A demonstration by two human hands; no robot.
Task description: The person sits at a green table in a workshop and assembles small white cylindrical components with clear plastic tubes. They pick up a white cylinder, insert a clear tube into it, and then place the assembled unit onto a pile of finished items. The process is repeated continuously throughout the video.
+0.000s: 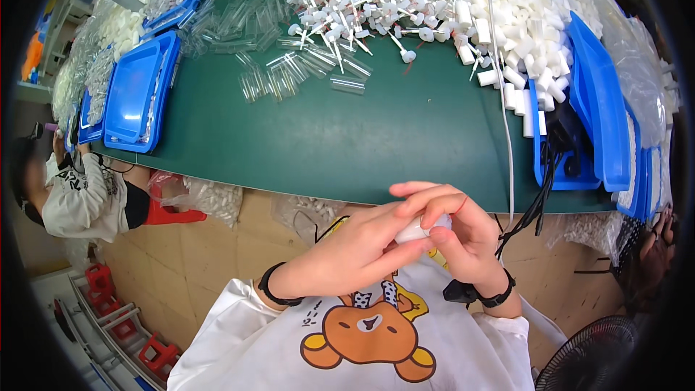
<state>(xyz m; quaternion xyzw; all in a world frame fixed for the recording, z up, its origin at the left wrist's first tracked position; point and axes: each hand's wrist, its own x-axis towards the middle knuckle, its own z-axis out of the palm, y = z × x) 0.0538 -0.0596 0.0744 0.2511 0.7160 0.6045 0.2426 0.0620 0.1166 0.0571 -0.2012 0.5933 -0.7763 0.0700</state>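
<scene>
Just in front of the table's near edge, my left hand and my right hand meet around a small white plastic cylinder. The fingers of both hands curl over it and cover much of its surface. Its rounded end shows between my right thumb and fingers. My left thumb and fingers grip the other side. Ahead on the table lie clear tubes and a pile of thin white stems with translucent heads. Many white cylinders are heaped at the far right.
Blue trays stand at the left and right of the green table. A white cable hangs down across the right side, beside black cables. A co-worker sits at the left; a black fan stands lower right.
</scene>
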